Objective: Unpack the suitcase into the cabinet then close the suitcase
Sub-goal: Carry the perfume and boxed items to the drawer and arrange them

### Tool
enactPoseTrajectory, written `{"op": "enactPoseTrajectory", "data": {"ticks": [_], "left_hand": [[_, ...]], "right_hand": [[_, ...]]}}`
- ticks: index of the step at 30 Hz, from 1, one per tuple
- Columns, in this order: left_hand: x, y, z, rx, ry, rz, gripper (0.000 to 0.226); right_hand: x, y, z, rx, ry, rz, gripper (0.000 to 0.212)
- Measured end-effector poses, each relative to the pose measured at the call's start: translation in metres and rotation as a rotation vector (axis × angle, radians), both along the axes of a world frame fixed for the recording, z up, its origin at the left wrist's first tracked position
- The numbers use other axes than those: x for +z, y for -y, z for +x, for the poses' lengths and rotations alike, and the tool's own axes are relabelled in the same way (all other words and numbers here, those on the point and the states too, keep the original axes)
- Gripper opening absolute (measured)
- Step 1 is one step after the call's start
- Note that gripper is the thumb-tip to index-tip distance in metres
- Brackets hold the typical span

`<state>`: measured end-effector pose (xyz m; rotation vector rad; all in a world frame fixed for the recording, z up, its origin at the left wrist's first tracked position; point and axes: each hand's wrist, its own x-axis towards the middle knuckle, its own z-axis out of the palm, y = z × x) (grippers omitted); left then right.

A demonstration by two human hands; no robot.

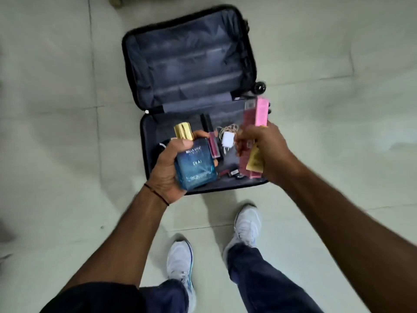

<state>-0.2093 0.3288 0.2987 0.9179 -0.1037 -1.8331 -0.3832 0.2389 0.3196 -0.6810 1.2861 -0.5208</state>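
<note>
L hand (167, 170) curled round blue perfume bottle (196, 166), gold cap up | R hand (268, 150) grips pink box (259, 114), blurred | both held over suitcase (180, 64), lying open on tiled floor (56, 109) | near half holds white charger (228, 140), lip gloss tube (213, 145)

charger (227, 140) in suitcase (133, 64), shoes (180, 260) before it

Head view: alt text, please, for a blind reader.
A standing person's left hand grips a square blue glass perfume bottle, the right hand a long pink carton, above an open dark suitcase on a pale tiled floor. A white charger and lip-gloss tubes lie inside.
</note>
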Motion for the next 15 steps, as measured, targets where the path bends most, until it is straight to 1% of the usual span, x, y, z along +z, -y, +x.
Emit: {"op": "enactPoseTrajectory", "data": {"ticks": [3,5,7,8,9,10,11,13,15], "left_hand": [[0.111,-0.019,-0.014,-0.074,-0.087,-0.008,0.043],[0.192,-0.035,-0.019,-0.13,-0.142,-0.034,0.041],[0.264,-0.058,-0.024,-0.172,-0.164,-0.025,0.041],[0.293,-0.068,-0.028,-0.201,-0.144,-0.039,0.042],[0.305,-0.07,-0.023,-0.19,-0.135,-0.072,0.044],[0.354,-0.093,-0.034,-0.264,-0.147,-0.102,0.044],[0.386,-0.113,-0.041,-0.329,-0.166,-0.129,0.044],[0.39,-0.126,-0.043,-0.297,-0.137,-0.131,0.045],[0.422,-0.155,-0.06,-0.374,-0.147,-0.127,0.044]], "right_hand": [[0.124,-0.037,-0.011,-0.118,0.13,0.091,0.024],[0.213,-0.068,-0.018,-0.153,0.159,0.097,0.027],[0.302,-0.102,-0.028,-0.186,0.103,0.055,0.029],[0.336,-0.122,-0.036,-0.208,0.073,0.045,0.03],[0.347,-0.128,-0.039,-0.184,0.099,0.049,0.03],[0.406,-0.166,-0.055,-0.228,0.038,0.019,0.028],[0.441,-0.194,-0.068,-0.251,0.01,-0.002,0.025],[0.452,-0.209,-0.077,-0.252,-0.001,0.042,0.02],[0.491,-0.257,-0.103,-0.39,-0.007,-0.006,0.021]]}}
